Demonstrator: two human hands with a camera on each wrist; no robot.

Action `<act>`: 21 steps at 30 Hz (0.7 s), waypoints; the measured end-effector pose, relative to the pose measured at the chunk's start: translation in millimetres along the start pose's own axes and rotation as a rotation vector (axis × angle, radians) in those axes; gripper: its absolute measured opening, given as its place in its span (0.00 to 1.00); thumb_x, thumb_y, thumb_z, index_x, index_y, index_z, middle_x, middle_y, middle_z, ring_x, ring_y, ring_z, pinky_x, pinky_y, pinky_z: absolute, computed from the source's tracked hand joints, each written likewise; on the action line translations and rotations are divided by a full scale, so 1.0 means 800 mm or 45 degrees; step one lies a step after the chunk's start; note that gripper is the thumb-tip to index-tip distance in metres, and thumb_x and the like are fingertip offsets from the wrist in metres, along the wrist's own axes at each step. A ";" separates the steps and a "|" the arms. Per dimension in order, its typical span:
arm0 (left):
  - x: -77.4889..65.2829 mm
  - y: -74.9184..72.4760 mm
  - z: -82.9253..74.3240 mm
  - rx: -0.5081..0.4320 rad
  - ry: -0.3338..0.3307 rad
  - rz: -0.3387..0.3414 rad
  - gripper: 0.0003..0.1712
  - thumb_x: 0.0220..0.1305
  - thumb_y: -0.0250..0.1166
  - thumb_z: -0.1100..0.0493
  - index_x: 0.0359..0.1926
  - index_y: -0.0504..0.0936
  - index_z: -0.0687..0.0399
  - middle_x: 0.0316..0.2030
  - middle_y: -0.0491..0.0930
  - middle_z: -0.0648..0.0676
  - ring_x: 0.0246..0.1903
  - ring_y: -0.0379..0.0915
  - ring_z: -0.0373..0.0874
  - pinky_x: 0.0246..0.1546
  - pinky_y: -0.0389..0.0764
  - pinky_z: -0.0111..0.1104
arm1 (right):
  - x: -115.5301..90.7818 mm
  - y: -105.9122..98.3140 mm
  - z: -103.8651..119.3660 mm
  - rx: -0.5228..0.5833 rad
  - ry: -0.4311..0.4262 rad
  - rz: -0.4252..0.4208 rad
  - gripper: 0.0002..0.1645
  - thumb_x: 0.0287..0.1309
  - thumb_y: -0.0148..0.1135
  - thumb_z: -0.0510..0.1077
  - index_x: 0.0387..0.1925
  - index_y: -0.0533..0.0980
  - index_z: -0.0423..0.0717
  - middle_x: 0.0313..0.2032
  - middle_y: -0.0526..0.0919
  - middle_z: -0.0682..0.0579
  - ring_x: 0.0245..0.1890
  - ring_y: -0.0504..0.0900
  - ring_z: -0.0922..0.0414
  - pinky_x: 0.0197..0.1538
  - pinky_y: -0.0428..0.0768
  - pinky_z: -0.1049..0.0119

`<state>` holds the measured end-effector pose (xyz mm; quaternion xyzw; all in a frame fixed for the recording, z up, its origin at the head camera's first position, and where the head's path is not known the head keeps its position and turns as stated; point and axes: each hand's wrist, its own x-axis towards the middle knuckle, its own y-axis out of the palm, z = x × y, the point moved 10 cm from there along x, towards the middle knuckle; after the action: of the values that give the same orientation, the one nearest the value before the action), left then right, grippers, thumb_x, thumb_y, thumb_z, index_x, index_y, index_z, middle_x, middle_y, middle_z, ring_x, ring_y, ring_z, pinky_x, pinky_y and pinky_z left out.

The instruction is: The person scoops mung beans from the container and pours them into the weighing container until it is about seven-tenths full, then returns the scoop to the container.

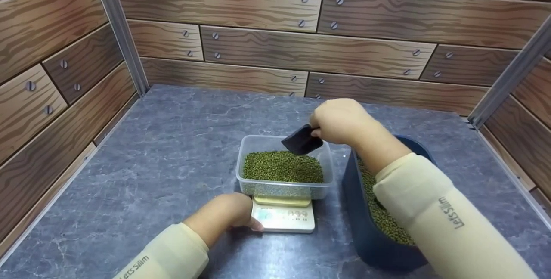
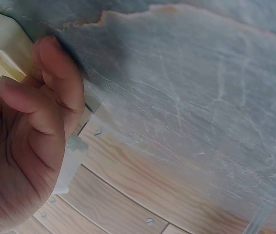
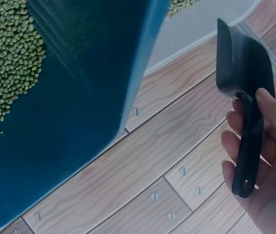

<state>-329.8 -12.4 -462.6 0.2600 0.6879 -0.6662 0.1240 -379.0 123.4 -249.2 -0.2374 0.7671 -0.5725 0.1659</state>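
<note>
My right hand [image 1: 340, 119] grips the handle of a small black scoop [image 1: 302, 140], tilted over the right part of a clear plastic container [image 1: 242, 167]. No beans show in the scoop [image 3: 247, 63] in the right wrist view. Green mung beans [image 1: 282, 167] fill much of the container, which sits on a white kitchen scale [image 1: 284, 221] with a yellowish platform. Its display digits are blurred. At the scale's front left corner, my left hand [image 1: 230, 212] holds the edge with its thumb in front. Curled fingers [image 2: 62, 73] appear beside the scale in the left wrist view.
A deep dark blue tub [image 1: 357, 227] of mung beans stands right of the scale, partly hidden under my right forearm. Grey marbled tabletop [image 1: 181, 141] lies around them. Wood-patterned panels [image 1: 258, 46] enclose the back and sides, with metal posts [image 1: 122, 29] at the corners.
</note>
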 end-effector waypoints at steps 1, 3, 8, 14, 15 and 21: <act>0.000 0.000 0.000 -0.001 0.004 -0.003 0.40 0.43 0.64 0.31 0.38 0.77 0.66 0.33 0.78 0.57 0.41 0.75 0.54 0.52 0.71 0.47 | -0.002 0.000 -0.004 0.036 0.009 0.012 0.15 0.52 0.63 0.52 0.15 0.74 0.52 0.21 0.79 0.57 0.22 0.75 0.55 0.30 0.76 0.57; -0.001 -0.001 -0.001 -0.008 0.012 -0.011 0.39 0.43 0.64 0.32 0.37 0.78 0.66 0.31 0.78 0.57 0.39 0.75 0.53 0.52 0.72 0.47 | -0.008 0.001 -0.014 0.108 0.033 0.041 0.15 0.53 0.62 0.51 0.15 0.73 0.52 0.20 0.78 0.57 0.22 0.74 0.56 0.31 0.75 0.57; -0.002 -0.001 -0.001 -0.014 0.022 -0.006 0.38 0.43 0.64 0.32 0.33 0.77 0.66 0.26 0.77 0.56 0.35 0.76 0.52 0.51 0.72 0.46 | -0.029 0.002 -0.042 0.296 0.036 0.073 0.14 0.54 0.61 0.46 0.16 0.71 0.51 0.20 0.75 0.57 0.21 0.72 0.58 0.30 0.73 0.59; -0.002 0.001 0.002 -0.048 0.003 0.015 0.36 0.44 0.64 0.32 0.29 0.77 0.65 0.19 0.76 0.53 0.23 0.75 0.49 0.48 0.74 0.44 | -0.065 0.004 -0.086 0.463 0.039 0.082 0.15 0.53 0.59 0.44 0.14 0.69 0.49 0.17 0.70 0.57 0.19 0.67 0.60 0.27 0.68 0.64; -0.002 0.000 0.001 -0.042 0.008 0.009 0.36 0.44 0.64 0.32 0.29 0.77 0.65 0.19 0.75 0.53 0.23 0.74 0.48 0.48 0.74 0.44 | -0.072 0.006 -0.096 0.489 0.066 0.092 0.16 0.54 0.59 0.44 0.14 0.69 0.49 0.17 0.69 0.57 0.19 0.67 0.60 0.26 0.68 0.65; -0.002 -0.001 0.001 -0.035 0.002 -0.004 0.38 0.43 0.64 0.32 0.32 0.77 0.66 0.21 0.75 0.54 0.26 0.74 0.49 0.49 0.74 0.44 | -0.113 0.031 -0.154 0.618 0.273 0.201 0.15 0.54 0.58 0.43 0.15 0.68 0.47 0.16 0.70 0.56 0.19 0.67 0.58 0.25 0.67 0.66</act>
<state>-328.9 -13.6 -461.3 0.2577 0.6975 -0.6567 0.1258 -372.6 277.7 -238.6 -0.0681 0.6367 -0.7467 0.1801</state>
